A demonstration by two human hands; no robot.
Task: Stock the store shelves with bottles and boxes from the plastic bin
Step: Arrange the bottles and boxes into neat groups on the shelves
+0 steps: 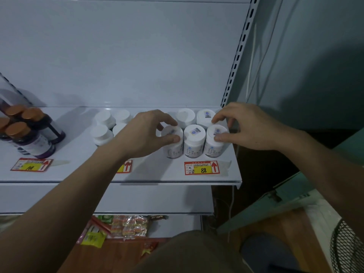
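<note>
Several white bottles with white caps stand on the white shelf (157, 174). In the front row at the right are three of them. My left hand (145, 133) grips the cap of the left bottle (173, 148) between thumb and fingers. My right hand (242, 127) pinches the cap of the right bottle (214, 146). Between them stands the middle bottle (194, 142), untouched. Two more white bottles (186, 116) stand behind this row. The plastic bin is not in view.
Another group of white bottles (103, 131) stands left of my left hand. Dark purple bottles with orange caps (33, 134) fill the shelf's far left. Red and yellow price tags (201, 168) lie along the front edge. Snack packets (118, 225) sit on a lower shelf.
</note>
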